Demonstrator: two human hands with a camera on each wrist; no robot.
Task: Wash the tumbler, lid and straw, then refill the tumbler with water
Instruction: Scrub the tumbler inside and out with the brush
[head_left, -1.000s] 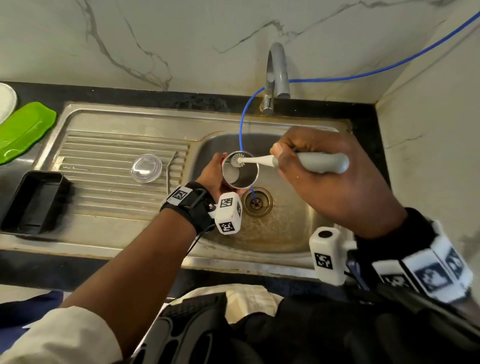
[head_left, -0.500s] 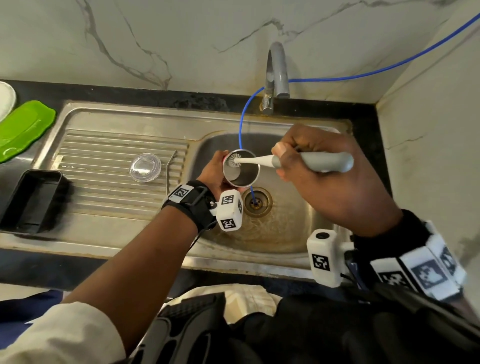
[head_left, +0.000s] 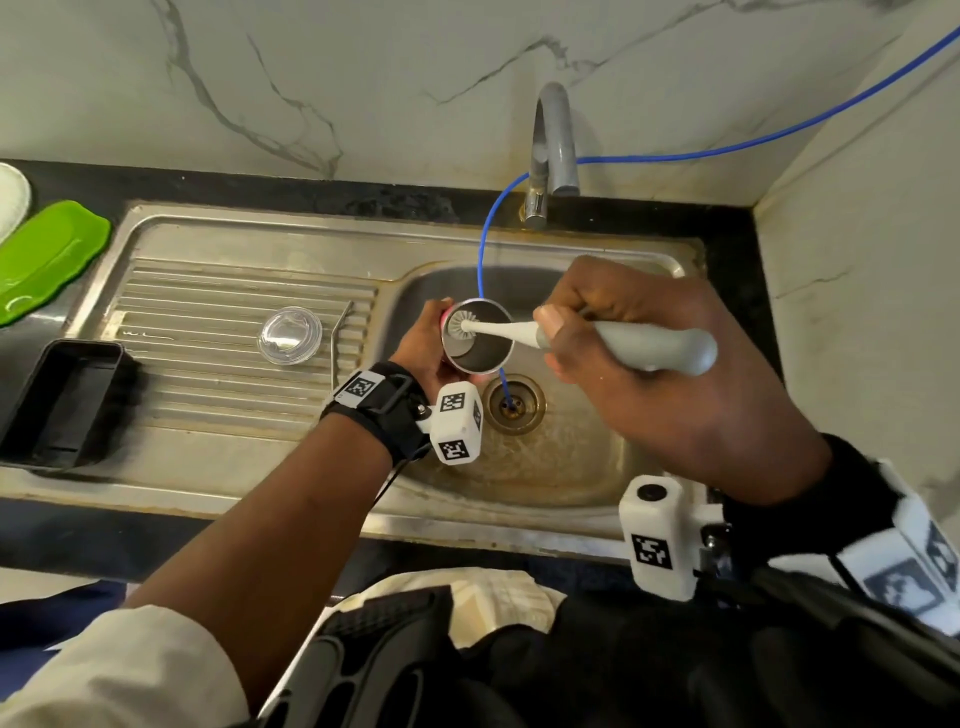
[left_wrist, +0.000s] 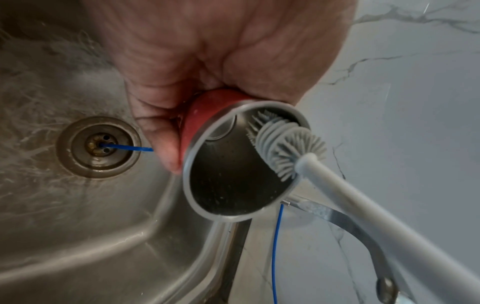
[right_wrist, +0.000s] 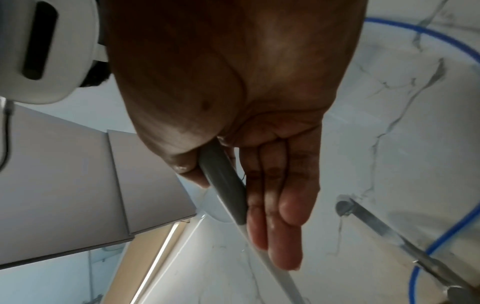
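Observation:
My left hand (head_left: 423, 345) grips a small steel tumbler (head_left: 480, 351) with a red outside (left_wrist: 205, 115), tilted over the sink basin. My right hand (head_left: 623, 332) holds the grey handle of a bottle brush (head_left: 654, 348). Its silicone head (head_left: 460, 326) is at the tumbler's rim, partly inside (left_wrist: 283, 142). In the right wrist view my thumb and fingers (right_wrist: 275, 205) clamp the brush handle (right_wrist: 223, 181). The clear lid (head_left: 289, 335) lies on the draining board, with the metal straw (head_left: 340, 330) just to its right.
The sink basin (head_left: 545, 467) has a drain (head_left: 513, 402) with a thin blue tube (head_left: 485, 249) running into it. The tap (head_left: 550, 150) stands behind. A black tray (head_left: 57, 400) and a green dish (head_left: 41, 260) sit at the left.
The brush head has shifted slightly left across the tumbler's mouth. Both hands stay in almost the same place over the basin.

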